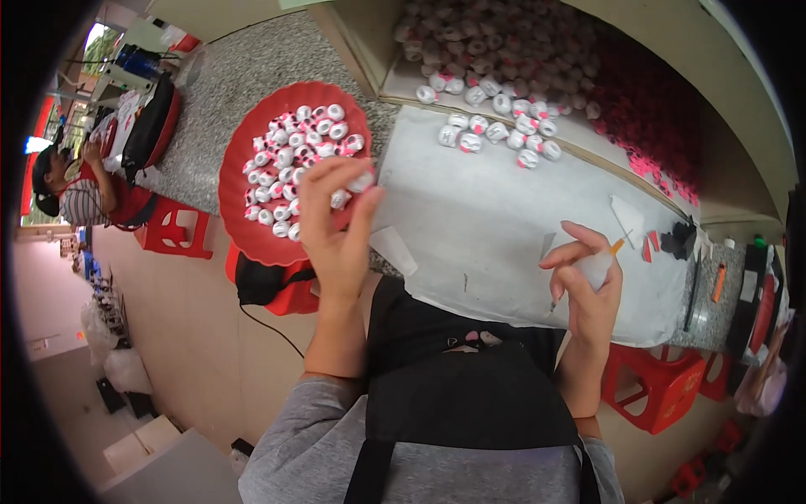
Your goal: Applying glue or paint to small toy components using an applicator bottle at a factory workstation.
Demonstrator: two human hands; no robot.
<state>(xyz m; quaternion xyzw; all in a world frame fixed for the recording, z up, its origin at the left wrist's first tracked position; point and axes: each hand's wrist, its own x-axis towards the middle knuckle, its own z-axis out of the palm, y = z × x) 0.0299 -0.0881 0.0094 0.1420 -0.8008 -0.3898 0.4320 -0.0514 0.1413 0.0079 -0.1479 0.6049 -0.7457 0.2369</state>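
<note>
My left hand is raised at the right rim of a red scalloped basin. Between its thumb and fingertips is a small round white piece with pink on it. Many similar white-and-pink pieces lie inside the basin. My right hand is closed around a small translucent squeeze bottle, held above the white sheet. A thin tip points down toward me from that hand, and an orange end sticks out on the other side.
A white sheet covers the worktable. Loose white pieces lie at its far edge, before a shelf holding a large heap and small pink parts. Paper scraps and an orange cutter lie right. Another person sits far left.
</note>
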